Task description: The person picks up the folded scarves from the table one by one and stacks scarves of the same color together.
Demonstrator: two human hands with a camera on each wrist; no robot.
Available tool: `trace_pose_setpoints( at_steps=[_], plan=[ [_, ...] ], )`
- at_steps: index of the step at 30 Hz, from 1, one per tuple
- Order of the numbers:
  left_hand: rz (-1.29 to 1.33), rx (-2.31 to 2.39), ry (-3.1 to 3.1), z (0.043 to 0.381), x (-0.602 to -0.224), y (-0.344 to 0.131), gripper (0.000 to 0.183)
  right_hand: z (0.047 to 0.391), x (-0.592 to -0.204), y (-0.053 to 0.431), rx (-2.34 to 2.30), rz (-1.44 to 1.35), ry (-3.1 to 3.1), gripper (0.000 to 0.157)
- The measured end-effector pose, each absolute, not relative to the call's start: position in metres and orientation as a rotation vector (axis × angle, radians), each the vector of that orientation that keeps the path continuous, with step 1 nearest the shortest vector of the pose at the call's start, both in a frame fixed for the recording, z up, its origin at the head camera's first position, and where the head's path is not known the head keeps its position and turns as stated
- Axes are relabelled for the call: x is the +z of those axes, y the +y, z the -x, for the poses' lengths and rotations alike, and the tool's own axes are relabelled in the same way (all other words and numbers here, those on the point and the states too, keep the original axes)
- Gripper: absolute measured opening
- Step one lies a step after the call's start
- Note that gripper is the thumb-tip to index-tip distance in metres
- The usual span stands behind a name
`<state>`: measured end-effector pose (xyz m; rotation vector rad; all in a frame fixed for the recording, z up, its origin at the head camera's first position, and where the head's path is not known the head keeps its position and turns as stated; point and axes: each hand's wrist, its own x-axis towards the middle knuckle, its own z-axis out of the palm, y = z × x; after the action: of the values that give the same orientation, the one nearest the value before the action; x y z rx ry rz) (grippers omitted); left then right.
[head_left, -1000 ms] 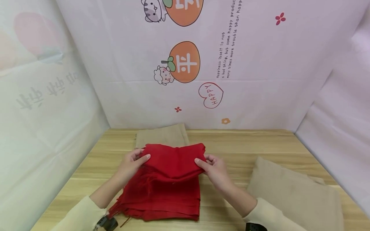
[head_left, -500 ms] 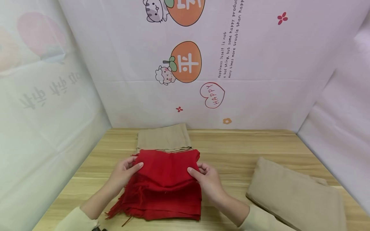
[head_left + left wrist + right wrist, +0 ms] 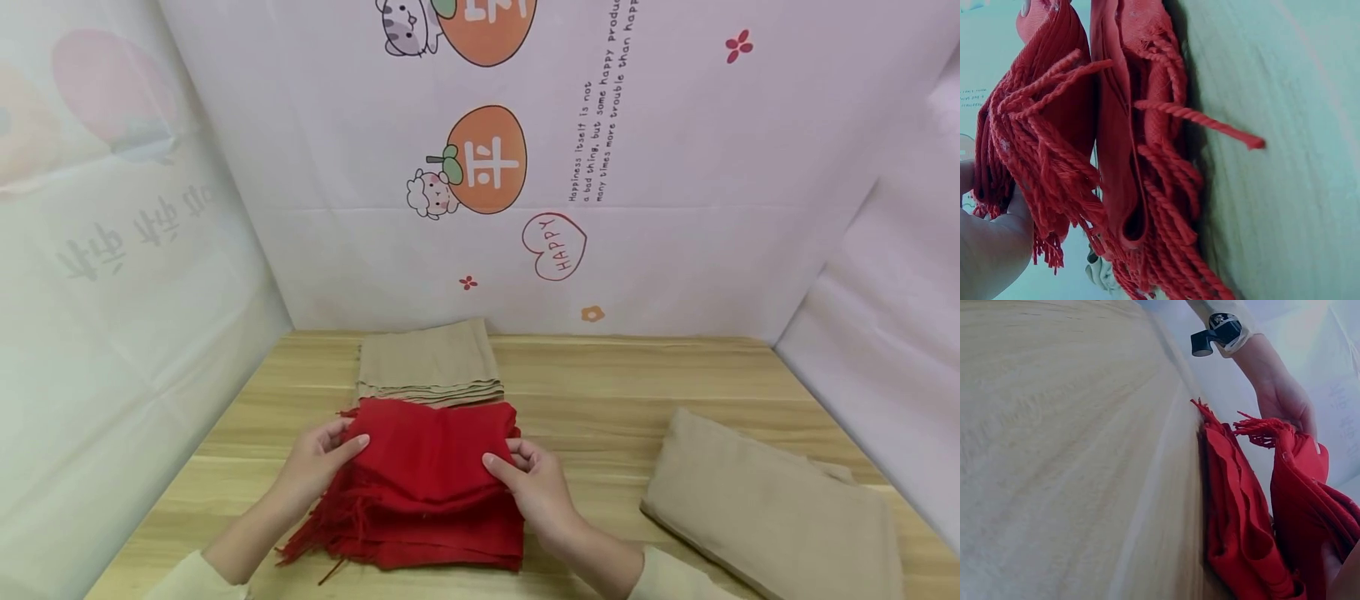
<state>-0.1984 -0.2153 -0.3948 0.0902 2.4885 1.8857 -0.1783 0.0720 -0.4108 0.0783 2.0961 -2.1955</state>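
Note:
A folded red scarf point(image 3: 431, 446) with twisted fringe at its left end is between my two hands in the head view. My left hand point(image 3: 318, 458) pinches the left edge of its raised upper fold, thumb on top. My right hand point(image 3: 542, 483) grips the right edge in the same way. Beneath the raised part, lower red layers point(image 3: 450, 542) lie flat on the wooden table point(image 3: 585, 400). The left wrist view shows the fringe point(image 3: 1041, 144) hanging beside my left hand point(image 3: 997, 250). Both wrist views show a gap between the raised fold and the lower layers.
Just behind the scarf lies a folded beige cloth point(image 3: 427, 358) with stacked layers at its near edge. A larger folded beige cloth point(image 3: 772, 500) is at the right. White printed sheets point(image 3: 660, 267) stand around the table's back and sides.
Both hands have drawn the raised red fold toward me and lower, slightly leftward. More of the beige cloth behind it now shows. The grip has stayed the same.

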Motion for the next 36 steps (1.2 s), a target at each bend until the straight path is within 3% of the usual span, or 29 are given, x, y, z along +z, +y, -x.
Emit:
trace_pose_setpoints(
  at_steps=[27,36],
  plan=[
    [0.126,1.986,2.244,0.191,-0.410,-0.229,0.023,0.166,-0.426,0.083,-2.107,-0.095,2.006,0.034],
    [0.113,1.941,2.141,0.191,-0.416,-0.237,0.039,0.162,-0.427,0.090,-2.080,-0.072,1.974,0.037]
  ],
)
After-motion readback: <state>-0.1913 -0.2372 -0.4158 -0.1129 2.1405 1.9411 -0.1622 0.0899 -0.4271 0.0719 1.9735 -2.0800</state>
